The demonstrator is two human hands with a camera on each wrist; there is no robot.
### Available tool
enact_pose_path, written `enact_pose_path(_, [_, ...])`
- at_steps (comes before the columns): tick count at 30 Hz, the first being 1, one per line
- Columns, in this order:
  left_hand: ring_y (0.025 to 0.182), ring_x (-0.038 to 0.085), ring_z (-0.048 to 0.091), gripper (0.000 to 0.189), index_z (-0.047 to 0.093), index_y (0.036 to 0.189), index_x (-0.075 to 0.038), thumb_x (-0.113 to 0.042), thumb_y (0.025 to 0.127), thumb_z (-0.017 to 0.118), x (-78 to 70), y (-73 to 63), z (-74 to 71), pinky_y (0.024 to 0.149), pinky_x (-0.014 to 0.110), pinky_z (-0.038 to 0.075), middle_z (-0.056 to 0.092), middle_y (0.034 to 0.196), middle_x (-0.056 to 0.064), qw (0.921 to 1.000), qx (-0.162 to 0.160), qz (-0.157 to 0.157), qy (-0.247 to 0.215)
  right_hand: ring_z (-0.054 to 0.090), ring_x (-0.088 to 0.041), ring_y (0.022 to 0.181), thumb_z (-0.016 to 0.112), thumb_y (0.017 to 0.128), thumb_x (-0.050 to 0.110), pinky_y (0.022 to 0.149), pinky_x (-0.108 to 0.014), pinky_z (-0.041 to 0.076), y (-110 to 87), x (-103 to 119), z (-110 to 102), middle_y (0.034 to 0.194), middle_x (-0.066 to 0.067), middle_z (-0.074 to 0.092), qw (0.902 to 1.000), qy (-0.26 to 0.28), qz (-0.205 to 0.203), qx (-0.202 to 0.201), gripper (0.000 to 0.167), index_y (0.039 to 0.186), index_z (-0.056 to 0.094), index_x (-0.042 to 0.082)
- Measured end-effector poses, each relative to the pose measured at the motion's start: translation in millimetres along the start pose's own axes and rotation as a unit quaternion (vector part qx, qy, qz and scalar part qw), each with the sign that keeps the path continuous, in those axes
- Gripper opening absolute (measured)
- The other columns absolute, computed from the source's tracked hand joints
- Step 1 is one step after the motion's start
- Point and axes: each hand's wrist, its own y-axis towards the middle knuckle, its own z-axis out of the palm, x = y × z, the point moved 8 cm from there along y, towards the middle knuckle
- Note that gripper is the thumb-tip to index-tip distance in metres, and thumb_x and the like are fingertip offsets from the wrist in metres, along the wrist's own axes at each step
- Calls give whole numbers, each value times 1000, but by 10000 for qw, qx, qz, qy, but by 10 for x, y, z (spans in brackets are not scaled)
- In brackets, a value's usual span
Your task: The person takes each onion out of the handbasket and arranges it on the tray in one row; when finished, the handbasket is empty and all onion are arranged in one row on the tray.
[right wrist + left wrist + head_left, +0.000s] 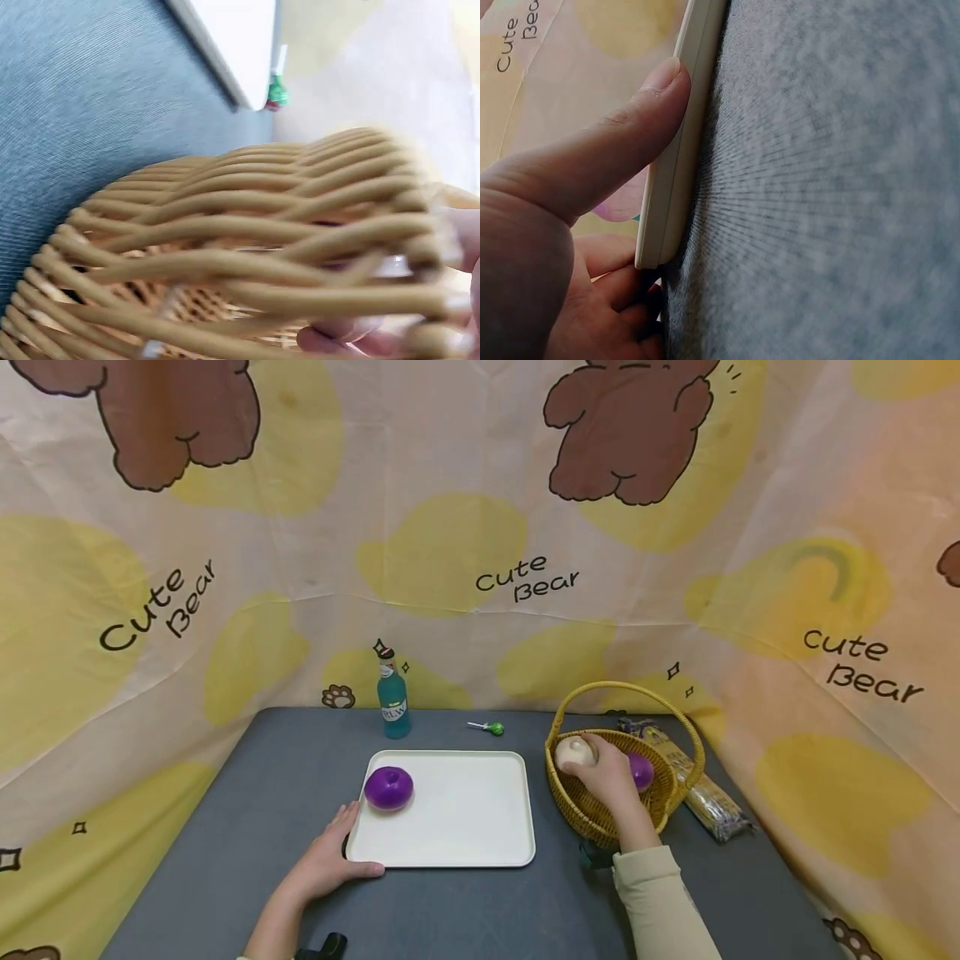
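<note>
My left hand (330, 856) is at the near left corner of the white tray (465, 814). Its thumb (656, 105) lies along the front rim, and straight fingers reach up the left side. On the tray's left part sits a purple onion-like ball (388, 788), dimpled on top. My right hand (609, 775) reaches into the wicker basket (577, 818) and grips a white garlic bulb (574, 752) near the left rim. Another purple ball (641, 771) lies in the basket, partly hidden by that hand. The right wrist view shows mostly the woven wall (225, 217).
Behind the tray stands a teal bottle (393, 697), with a green lollipop (491, 727) farther right. A long clear-and-yellow packet (708, 793) lies right of the basket. The basket's tall handle (630, 685) arches over it. A printed cloth (435, 552) hangs behind the table.
</note>
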Motion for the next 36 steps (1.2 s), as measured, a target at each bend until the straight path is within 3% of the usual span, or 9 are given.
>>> enact_pose_path(8, [153,49,6,125,16,160,3,-49,72,88,20,11,4,117,71,15,15,165,27,10000,-4,32,46,50,-46,133,77,90,32,104,-59,46,-129,154,-168,147,-26,51,9996,269,-44,-82,75,150,45,2])
enact_pose_path(17, [153,48,6,126,16,160,2,-51,72,88,36,24,-1,118,70,15,16,165,26,10000,-28,36,40,53,-41,132,81,87,33,105,-56,47,-290,363,-226,146,-21,53,9984,466,-242,-220,76,149,47,5])
enact_pose_path(36, [154,47,7,125,16,161,-1,-51,71,88,35,7,6,117,71,16,15,166,25,9999,-61,-97,50,59,-36,122,87,80,30,102,-55,48,-348,786,154,134,-18,62,9944,578,-868,-197,72,141,58,7])
